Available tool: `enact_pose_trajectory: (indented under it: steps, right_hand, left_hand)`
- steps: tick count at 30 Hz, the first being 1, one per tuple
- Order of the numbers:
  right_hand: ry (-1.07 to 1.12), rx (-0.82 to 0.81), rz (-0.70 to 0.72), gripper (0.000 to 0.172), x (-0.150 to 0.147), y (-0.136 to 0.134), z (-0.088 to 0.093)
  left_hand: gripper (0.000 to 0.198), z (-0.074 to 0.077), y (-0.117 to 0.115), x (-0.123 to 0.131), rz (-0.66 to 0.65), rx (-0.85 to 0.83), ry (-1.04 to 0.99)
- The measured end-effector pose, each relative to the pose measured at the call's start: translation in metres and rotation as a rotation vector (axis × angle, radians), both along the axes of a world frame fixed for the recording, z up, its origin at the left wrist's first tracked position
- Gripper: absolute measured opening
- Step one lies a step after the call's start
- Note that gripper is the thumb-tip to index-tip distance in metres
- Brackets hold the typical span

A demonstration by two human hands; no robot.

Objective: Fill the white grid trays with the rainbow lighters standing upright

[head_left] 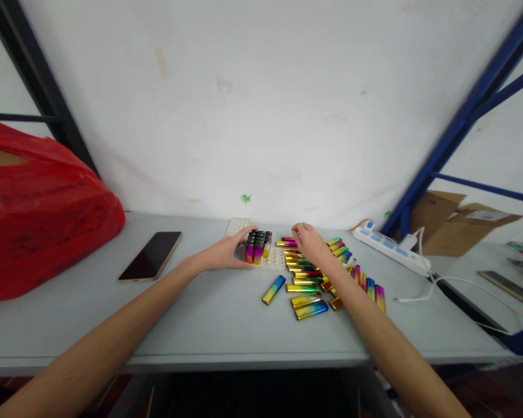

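My left hand (224,253) curves around the left side of a block of upright lighters (258,246), thumb at the near end and fingers at the far end. These lighters have black tops and shiny pink, purple and gold bodies. They stand in a white holder tray (273,259) with rows of round sockets, its right part uncovered. To the right, my right hand (308,239) hovers over the far side of a spread of loose lighters (305,288). Its fingers are bent together, and whatever they may hold is hidden. One blue-and-gold lighter (273,289) lies apart, in front of the tray.
A second white tray (238,225) lies behind my left hand. On the left are a phone (151,256) and a large red plastic bag (47,215). A white power strip (391,249) with cables lies at right, near a cardboard box (451,223) and a blue metal frame (457,128).
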State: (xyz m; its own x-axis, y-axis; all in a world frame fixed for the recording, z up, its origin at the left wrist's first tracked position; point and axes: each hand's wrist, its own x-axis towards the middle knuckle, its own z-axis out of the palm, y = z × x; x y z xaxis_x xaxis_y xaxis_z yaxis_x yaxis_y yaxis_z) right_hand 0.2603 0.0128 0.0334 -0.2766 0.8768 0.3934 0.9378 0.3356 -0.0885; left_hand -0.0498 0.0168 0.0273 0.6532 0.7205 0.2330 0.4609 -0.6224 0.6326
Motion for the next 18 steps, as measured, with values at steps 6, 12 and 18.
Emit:
enact_pose_trajectory:
  steps: [6,12,18]
  right_hand:
    - [-0.101,-0.22,0.016,0.039,0.016,0.009,-0.016]
    - [-0.066,-0.217,0.015,0.035,0.012,0.01,-0.014]
    - [0.006,-0.195,0.046,0.027,0.014,0.014,-0.017]
  left_hand:
    - [0.111,0.001,-0.001,0.001,0.0,-0.001,0.013]
    - [0.111,0.003,-0.002,0.001,0.013,-0.019,0.025]
    - [0.112,0.001,-0.001,0.001,0.021,-0.007,0.028]
